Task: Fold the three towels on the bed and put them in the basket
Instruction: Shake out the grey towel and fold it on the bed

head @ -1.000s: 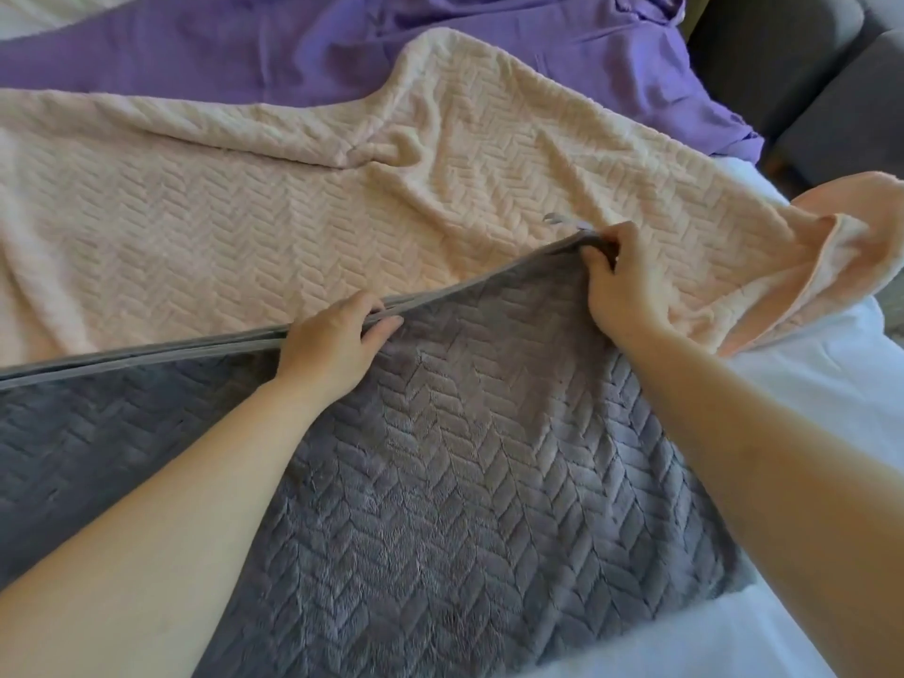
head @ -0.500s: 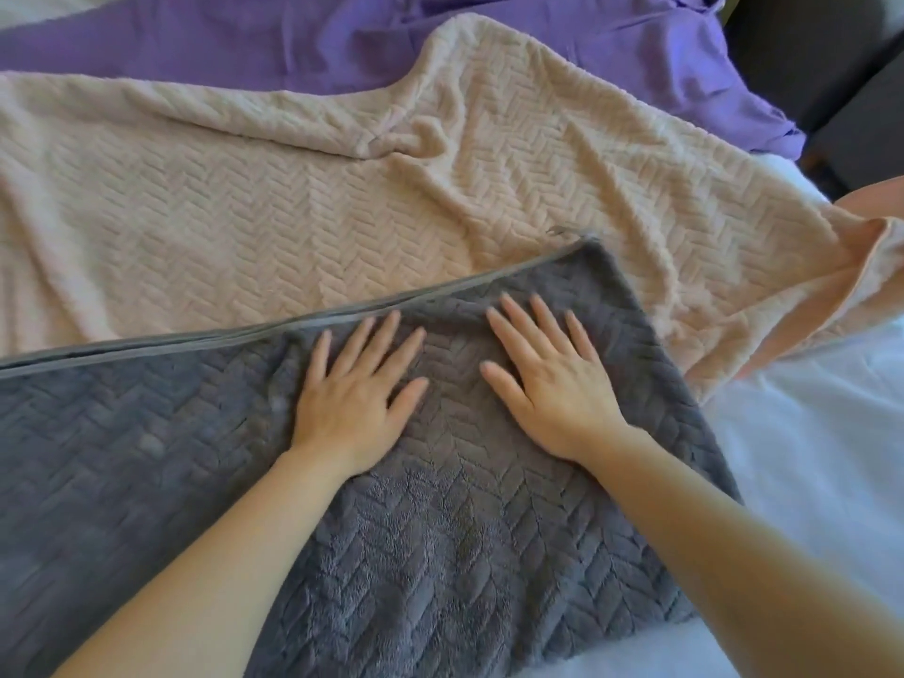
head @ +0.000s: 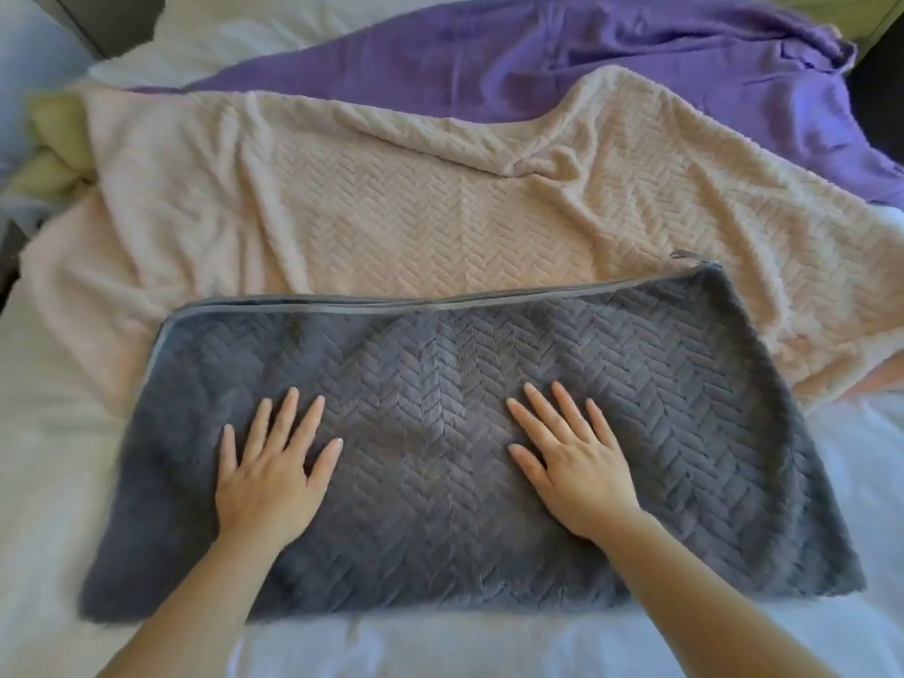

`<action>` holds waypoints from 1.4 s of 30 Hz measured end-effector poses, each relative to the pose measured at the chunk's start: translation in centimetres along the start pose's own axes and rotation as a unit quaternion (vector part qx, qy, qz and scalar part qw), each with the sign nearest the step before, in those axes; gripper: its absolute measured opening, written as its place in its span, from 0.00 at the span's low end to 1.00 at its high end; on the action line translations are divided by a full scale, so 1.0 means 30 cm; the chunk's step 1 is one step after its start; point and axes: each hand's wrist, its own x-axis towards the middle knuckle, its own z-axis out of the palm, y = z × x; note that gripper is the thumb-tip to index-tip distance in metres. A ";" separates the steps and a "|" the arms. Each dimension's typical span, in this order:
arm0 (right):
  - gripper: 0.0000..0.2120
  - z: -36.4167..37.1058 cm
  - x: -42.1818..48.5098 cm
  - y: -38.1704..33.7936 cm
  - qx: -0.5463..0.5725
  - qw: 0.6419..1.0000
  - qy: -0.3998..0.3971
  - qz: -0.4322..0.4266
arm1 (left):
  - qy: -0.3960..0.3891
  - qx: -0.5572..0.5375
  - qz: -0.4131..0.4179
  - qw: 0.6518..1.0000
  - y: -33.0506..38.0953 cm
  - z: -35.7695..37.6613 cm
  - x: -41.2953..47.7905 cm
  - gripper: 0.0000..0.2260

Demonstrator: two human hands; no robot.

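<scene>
A grey herringbone towel (head: 440,364) lies folded in half on the white bed (head: 44,433), its bound edges together along the far side. My left hand (head: 274,477) rests flat on its left half with fingers spread. My right hand (head: 572,457) presses flat on its right half, fingers straight. Behind the grey towel a beige herringbone towel (head: 391,198) lies spread out and wrinkled. A purple towel (head: 513,61) lies crumpled beyond that, at the far side of the bed. No basket is in view.
A yellow-green cloth (head: 54,139) shows at the far left beside a pale blue pillow (head: 29,75). Dark furniture (head: 880,80) stands past the bed's far right corner. White sheet runs along the near edge and both sides.
Both hands let go of the grey towel's far edge, flattened onto it, then slid apart and toward me. The view pulled back, showing the whole folded towel.
</scene>
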 end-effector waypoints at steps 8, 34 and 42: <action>0.22 -0.035 0.158 -0.258 0.068 0.995 0.059 0.035 | 0.098 -0.175 -0.180 0.963 -0.334 -0.042 -0.026 0.30; 0.10 -0.088 0.823 -0.709 0.038 0.982 0.167 -0.080 | 0.129 -0.379 -0.189 0.897 -0.512 -0.002 0.226 0.22; 0.23 -0.025 0.526 -0.721 0.160 0.959 0.228 -0.052 | 0.003 -0.443 -0.144 0.885 -0.557 0.009 0.106 0.16</action>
